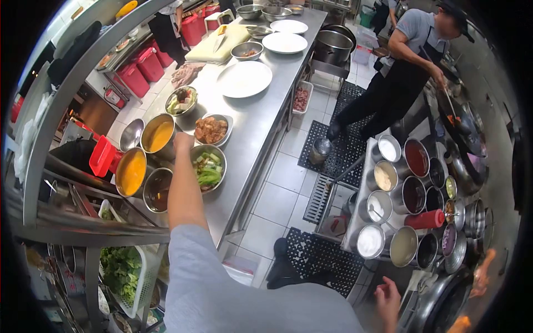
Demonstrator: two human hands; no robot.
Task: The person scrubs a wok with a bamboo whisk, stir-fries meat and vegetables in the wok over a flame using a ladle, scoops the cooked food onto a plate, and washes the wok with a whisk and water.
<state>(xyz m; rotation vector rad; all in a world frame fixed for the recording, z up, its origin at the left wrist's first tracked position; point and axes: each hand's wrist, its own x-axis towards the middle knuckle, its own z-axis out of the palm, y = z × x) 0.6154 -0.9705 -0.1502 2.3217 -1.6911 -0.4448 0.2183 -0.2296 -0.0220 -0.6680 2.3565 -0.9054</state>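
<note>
My left hand [183, 141] reaches over the steel counter with its fingers closed; what they hold, if anything, is hidden. It is right beside the rim of a metal pot of orange sauce [160, 135]. Close to it stand a bowl of browned meat pieces [211, 130] and a bowl of cut green vegetables [209, 172]. Another pot of orange liquid [132, 172] and a darker metal pot [158, 191] are on its left. Low at the right, my right hand [387, 299] is held in the air, fingers apart and slightly curled, near the stove side.
White plates [244, 79], a cutting board [219, 44] and a knife share the steel counter. Containers of sauces and powders [370, 240] line the right side, with a wok [438, 305] and flames near the edge. A co-worker [400, 66] cooks at another wok. Black mats [316, 255] cover the floor.
</note>
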